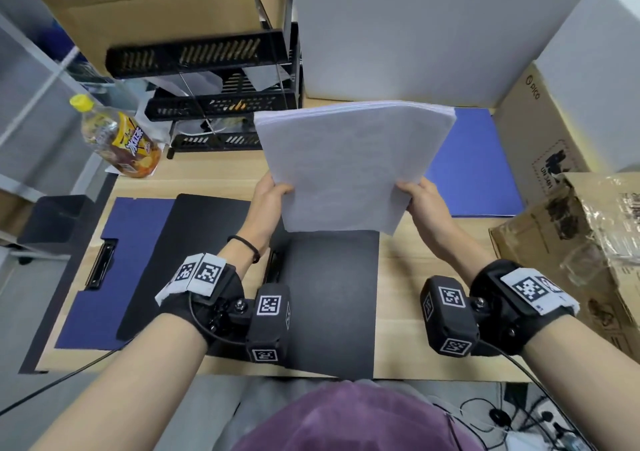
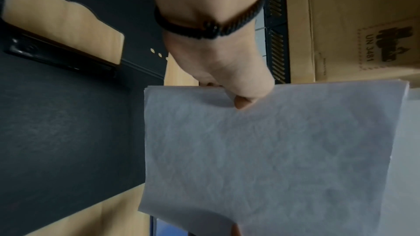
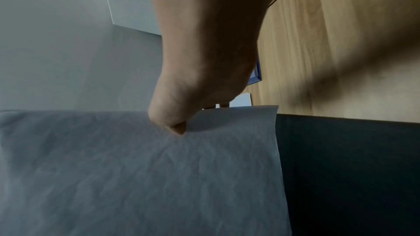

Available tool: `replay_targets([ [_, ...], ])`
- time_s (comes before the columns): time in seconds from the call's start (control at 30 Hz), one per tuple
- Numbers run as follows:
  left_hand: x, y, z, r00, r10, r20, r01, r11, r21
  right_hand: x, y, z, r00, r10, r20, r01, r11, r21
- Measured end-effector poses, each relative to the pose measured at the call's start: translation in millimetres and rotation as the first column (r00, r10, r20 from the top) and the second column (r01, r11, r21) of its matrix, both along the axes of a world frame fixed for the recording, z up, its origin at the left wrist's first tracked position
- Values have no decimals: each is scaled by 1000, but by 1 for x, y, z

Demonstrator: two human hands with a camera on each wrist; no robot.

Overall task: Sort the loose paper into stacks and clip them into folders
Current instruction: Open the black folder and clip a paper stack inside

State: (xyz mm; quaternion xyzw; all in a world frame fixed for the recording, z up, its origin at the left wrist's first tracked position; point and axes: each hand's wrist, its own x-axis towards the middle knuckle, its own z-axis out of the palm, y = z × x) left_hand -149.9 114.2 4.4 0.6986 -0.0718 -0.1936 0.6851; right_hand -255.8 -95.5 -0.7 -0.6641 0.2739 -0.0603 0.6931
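Note:
A thick stack of white paper (image 1: 349, 163) is held upright and a little tilted above the desk. My left hand (image 1: 273, 196) pinches its left edge, thumb on the near face. My right hand (image 1: 417, 198) pinches the right edge the same way. Below the stack lies an open black folder (image 1: 332, 295) with a metal clip (image 1: 273, 265) at its left side. The left wrist view shows the paper (image 2: 268, 150) under my thumb and the folder (image 2: 56, 123). In the right wrist view my thumb lies on the paper (image 3: 136, 177), with the folder (image 3: 352, 168) beside it.
A dark blue open folder (image 1: 104, 267) with a clip lies at the left. Another blue folder (image 1: 474, 163) lies behind at the right. A black paper tray rack (image 1: 221, 104) and a drink bottle (image 1: 121, 139) stand at the back left. Cardboard boxes (image 1: 568, 229) crowd the right.

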Motion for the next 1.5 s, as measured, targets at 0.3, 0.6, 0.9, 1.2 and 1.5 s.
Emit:
replay_targets([
  [0.3,-16,14,-38,996,-79,33,71,977,202,-30,-8,-23,912,323,-252,-354,931,-87],
  [0.6,-17,3,-70,977,-207,-51,195,774,603,-67,-23,-54,918,27,-396,-130,963,-237],
  [0.9,-37,58,-131,989,-94,-110,136,341,930,-140,-15,-101,802,22,-596,-104,989,-103],
  [1.2,-36,50,-124,945,-286,-160,233,243,942,-112,26,-91,860,146,-488,-256,952,-167],
  [1.5,-32,68,-116,960,-234,-154,252,481,839,-80,50,-86,899,127,-419,-228,953,-199],
])
